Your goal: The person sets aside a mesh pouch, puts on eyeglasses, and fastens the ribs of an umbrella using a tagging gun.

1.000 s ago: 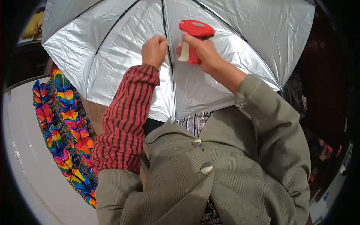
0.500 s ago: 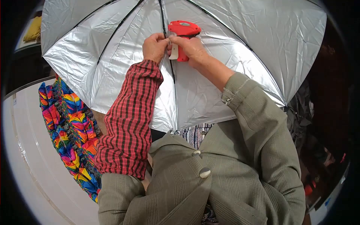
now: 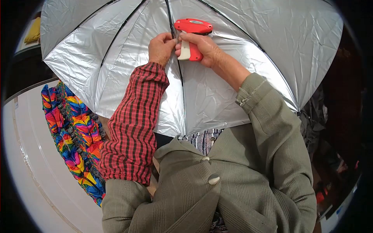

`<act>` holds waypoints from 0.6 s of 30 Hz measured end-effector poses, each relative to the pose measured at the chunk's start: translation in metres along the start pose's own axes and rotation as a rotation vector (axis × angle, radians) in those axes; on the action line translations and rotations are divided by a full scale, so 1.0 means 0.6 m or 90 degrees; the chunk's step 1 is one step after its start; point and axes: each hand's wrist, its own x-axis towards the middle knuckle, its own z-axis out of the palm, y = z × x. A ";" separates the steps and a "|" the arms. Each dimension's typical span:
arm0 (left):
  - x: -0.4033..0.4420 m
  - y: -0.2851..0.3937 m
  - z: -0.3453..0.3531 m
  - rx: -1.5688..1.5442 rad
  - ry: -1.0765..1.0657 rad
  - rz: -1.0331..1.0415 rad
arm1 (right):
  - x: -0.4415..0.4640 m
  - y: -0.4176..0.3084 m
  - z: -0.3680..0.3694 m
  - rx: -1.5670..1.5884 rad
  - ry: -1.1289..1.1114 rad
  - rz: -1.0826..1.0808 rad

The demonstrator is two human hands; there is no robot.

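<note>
An open umbrella (image 3: 217, 93) is spread before me, its silver inner side and thin black ribs facing up. My left hand (image 3: 161, 48), below a red-and-black checked sleeve cover, is closed with thumb and fingertips pinched at the umbrella's middle rib. What lies right between those fingertips is too small to make out. In my right hand (image 3: 202, 46) is a red tagging gun (image 3: 196, 26) with a white trigger, its front end by the rib. My right thumb and fingertips are close to the left fingertips.
Several folded rainbow-coloured umbrellas (image 3: 77, 132) with grey trim lie at the left, beside a white rounded surface (image 3: 29, 143). A yellow item (image 3: 33, 31) is at the upper left. Dark crumpled fabric (image 3: 312, 120) hangs at the right.
The right hand has shifted slightly right, and the tagging gun has tilted, its white trigger showing more. The left hand stays at the rib. The umbrella has moved slightly.
</note>
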 end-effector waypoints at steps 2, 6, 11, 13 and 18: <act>-0.003 0.002 -0.001 0.004 -0.008 -0.003 | 0.002 -0.004 -0.002 0.008 -0.013 0.010; -0.003 0.004 0.001 -0.013 -0.041 0.002 | 0.009 -0.019 -0.007 0.011 -0.028 0.035; -0.002 -0.002 0.011 -0.009 -0.019 -0.008 | 0.030 -0.025 -0.025 0.018 -0.082 0.056; -0.008 0.002 0.008 -0.005 -0.012 -0.013 | 0.023 -0.026 -0.023 0.010 -0.075 0.061; -0.010 0.006 0.000 0.002 0.009 -0.019 | 0.019 -0.026 -0.023 0.008 -0.069 0.065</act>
